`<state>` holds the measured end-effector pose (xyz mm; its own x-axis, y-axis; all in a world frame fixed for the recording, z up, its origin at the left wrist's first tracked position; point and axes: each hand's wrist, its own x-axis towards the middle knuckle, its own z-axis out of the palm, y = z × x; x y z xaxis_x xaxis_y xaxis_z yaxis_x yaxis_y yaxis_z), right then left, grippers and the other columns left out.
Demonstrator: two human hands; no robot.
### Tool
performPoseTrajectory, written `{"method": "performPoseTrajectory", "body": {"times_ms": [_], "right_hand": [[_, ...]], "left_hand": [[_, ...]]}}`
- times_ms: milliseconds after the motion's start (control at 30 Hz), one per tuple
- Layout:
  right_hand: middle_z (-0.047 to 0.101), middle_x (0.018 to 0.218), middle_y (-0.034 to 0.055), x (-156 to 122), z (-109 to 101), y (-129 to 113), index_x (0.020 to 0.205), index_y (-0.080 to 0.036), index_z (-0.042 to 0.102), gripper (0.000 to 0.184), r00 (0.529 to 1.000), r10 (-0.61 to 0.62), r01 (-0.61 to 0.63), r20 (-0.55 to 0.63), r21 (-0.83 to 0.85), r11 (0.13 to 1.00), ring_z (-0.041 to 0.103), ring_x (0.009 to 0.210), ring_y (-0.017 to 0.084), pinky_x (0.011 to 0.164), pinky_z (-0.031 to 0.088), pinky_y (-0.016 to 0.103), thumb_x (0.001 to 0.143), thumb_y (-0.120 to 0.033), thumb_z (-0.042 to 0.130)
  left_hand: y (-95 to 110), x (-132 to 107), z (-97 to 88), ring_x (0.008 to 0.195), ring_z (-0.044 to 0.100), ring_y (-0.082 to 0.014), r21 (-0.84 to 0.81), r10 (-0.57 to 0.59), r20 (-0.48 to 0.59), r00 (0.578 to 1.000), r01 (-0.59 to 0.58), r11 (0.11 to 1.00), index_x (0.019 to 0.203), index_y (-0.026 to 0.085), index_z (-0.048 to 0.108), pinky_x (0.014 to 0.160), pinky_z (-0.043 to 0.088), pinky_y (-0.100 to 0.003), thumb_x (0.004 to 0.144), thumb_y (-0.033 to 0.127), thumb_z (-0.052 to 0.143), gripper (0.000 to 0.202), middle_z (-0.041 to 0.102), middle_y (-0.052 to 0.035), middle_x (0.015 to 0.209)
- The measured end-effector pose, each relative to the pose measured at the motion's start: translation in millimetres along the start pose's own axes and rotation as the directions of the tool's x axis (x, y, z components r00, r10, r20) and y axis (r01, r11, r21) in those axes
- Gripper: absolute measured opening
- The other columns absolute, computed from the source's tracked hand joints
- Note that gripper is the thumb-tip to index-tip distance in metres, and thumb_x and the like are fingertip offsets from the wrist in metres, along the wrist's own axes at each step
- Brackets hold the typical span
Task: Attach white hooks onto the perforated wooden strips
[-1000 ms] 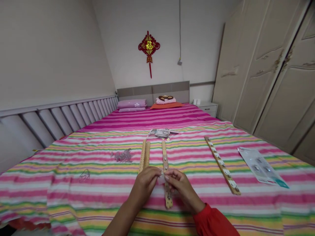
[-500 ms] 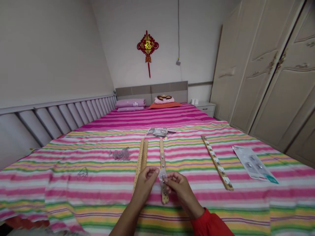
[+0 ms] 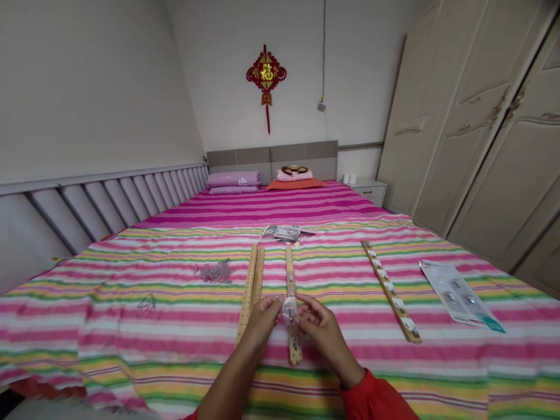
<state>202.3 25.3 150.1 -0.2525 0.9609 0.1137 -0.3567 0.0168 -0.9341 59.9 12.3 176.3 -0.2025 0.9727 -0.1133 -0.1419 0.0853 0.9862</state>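
My left hand (image 3: 265,315) and my right hand (image 3: 315,318) meet over a narrow wooden strip (image 3: 296,354) with rows of small holes. Between their fingertips is a clear adhesive hook (image 3: 289,306), a see-through pad with a small metal part. Both hands pinch it from either side, just above or against the strip; the contact is hidden. Further up the same strip, clear pads with metal hooks (image 3: 291,286) sit in a line. Two more perforated wooden strips (image 3: 247,289) lie side by side, close to my left hand.
On the right lie a wooden strip with white-backed hooks (image 3: 389,287) and a clear package (image 3: 459,294) holding metal hooks. Clear plastic bits (image 3: 214,271) and a thin clear scrap (image 3: 146,304) are at left. More packaging (image 3: 282,233) lies beyond the strips, on the striped bedspread (image 3: 175,350).
The view has shifted slightly. Both hands stay at the same strip, still pinching the clear hook; my left fingers have moved in closer to it.
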Motion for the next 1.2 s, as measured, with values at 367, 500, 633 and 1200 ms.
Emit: {"method": "performPoseTrajectory", "body": {"times_ms": [367,500,633,1200], "right_hand": [[0.061,0.104,0.0079,4.0,-2.4,-10.6,0.084,-0.025,0.075,0.014,0.91,-0.364,0.415,0.199,-0.445,0.793,0.057,0.1,0.022,0.084,0.047,0.034,0.075,-0.022,0.064],[0.061,0.068,0.0013,6.7,1.2,-8.2,0.075,-0.019,0.071,0.013,0.973,-0.228,0.221,0.025,-0.377,0.9,0.054,0.061,0.015,0.055,0.043,0.026,0.071,-0.031,0.069],[0.058,0.055,-0.0027,7.4,1.6,-8.8,0.074,-0.018,0.07,0.027,0.998,-0.049,0.04,-0.045,-0.18,0.983,0.047,0.052,0.012,0.05,0.037,0.024,0.059,-0.039,0.078],[0.063,0.053,-0.0011,-13.0,10.5,7.2,0.067,-0.018,0.061,0.034,0.963,0.149,-0.114,-0.227,0.161,0.98,0.056,0.048,0.013,0.048,0.043,0.025,0.054,-0.042,0.081]], "left_hand": [[-6.0,4.7,-3.0,0.056,0.039,-0.0107,0.311,0.186,0.082,0.979,-0.203,0.929,0.055,0.019,0.047,0.056,0.032,-0.024,0.071,0.052,0.057,0.038,0.041,0.0052,0.054],[-5.5,0.0,-1.2,0.056,0.038,-0.0107,0.314,0.154,0.119,0.981,-0.185,0.931,0.058,0.019,0.046,0.056,0.032,-0.024,0.071,0.051,0.056,0.036,0.04,0.0055,0.055],[-3.8,-2.5,-0.8,0.056,0.041,-0.0111,0.31,0.155,0.174,0.972,-0.204,0.929,0.06,0.018,0.05,0.056,0.033,-0.024,0.072,0.05,0.058,0.035,0.044,0.0046,0.056],[-25.1,-25.5,21.3,0.058,0.057,-0.0116,-0.096,0.036,-0.094,0.995,-0.045,0.994,0.068,0.015,0.061,0.057,0.042,-0.023,0.055,0.049,0.076,0.039,0.064,-0.0006,0.062]]}}
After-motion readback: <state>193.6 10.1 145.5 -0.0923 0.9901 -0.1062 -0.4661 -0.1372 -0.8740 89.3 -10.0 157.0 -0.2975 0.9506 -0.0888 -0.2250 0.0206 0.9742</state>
